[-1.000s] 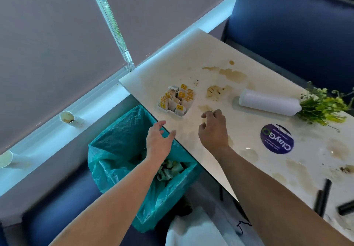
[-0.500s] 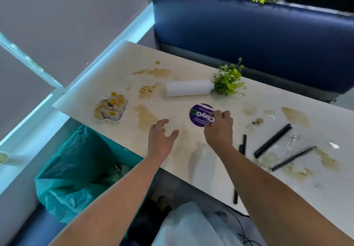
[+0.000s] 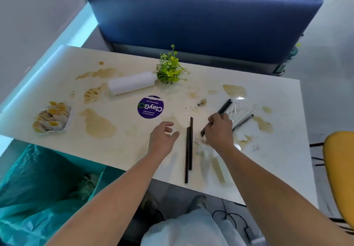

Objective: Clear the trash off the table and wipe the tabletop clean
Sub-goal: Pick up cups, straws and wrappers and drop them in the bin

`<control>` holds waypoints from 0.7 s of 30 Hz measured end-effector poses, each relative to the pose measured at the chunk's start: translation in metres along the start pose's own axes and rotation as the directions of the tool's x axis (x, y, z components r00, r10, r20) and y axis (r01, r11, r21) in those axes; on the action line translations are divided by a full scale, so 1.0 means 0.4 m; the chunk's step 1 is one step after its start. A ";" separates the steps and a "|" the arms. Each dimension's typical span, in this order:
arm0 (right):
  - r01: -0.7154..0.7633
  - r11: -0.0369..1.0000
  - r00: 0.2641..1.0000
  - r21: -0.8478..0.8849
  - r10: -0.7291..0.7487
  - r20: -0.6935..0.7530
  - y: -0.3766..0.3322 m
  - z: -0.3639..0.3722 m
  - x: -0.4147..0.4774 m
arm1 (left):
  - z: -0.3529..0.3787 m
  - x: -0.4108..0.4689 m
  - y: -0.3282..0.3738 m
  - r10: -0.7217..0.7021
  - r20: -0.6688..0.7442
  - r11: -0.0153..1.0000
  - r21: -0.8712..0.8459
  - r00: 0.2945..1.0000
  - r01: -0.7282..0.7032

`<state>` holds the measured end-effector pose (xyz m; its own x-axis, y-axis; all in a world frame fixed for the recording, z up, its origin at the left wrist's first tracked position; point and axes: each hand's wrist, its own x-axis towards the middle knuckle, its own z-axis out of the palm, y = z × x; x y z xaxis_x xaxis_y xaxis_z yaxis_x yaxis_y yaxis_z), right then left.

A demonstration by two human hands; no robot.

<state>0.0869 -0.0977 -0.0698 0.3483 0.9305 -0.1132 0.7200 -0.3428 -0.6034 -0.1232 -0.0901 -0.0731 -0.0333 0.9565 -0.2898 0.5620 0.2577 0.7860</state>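
Low at your left, the teal plastic bin bag [image 3: 38, 197] already holds some crumpled waste, yet most of the job looks undone. Over the white bench [image 3: 134, 153] your left hand [image 3: 162, 138] hovers spread and empty, your right hand [image 3: 218, 130] pinches a thin black straw [image 3: 205, 129], and two more black straws [image 3: 190, 146] lie between them. Farther out, clear plastic wrappers [image 3: 237, 109], brown spills [image 3: 97, 125] and a toppled white vase [image 3: 132, 82] remain, so wiping hasn't begun.

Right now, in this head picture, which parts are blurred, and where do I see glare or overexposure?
Head view: the right hand and the thin black straw it pinches are slightly motion-blurred. Head view: glare glints on the clear plastic wrapper beside it. Head view: the pale window ledge at the left looks washed out by backlight.
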 end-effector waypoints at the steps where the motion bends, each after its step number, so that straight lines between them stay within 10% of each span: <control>1: -0.009 1.000 1.000 -0.003 0.009 -0.002 0.026 -0.011 -0.003 | 0.024 -0.004 0.007 0.011 0.013 1.000 0.021 1.000 -0.011; 21: 0.027 0.979 0.989 -0.202 0.003 0.145 0.195 -0.021 -0.021 | 0.264 -0.024 0.028 0.088 0.334 0.870 0.433 0.938 -0.236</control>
<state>0.1453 -0.1332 -0.1095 0.2594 0.9383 -0.2286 0.8353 -0.3368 -0.4346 -0.0293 -0.1106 -0.1190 0.2945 0.8744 -0.3856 0.8546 -0.0603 0.5158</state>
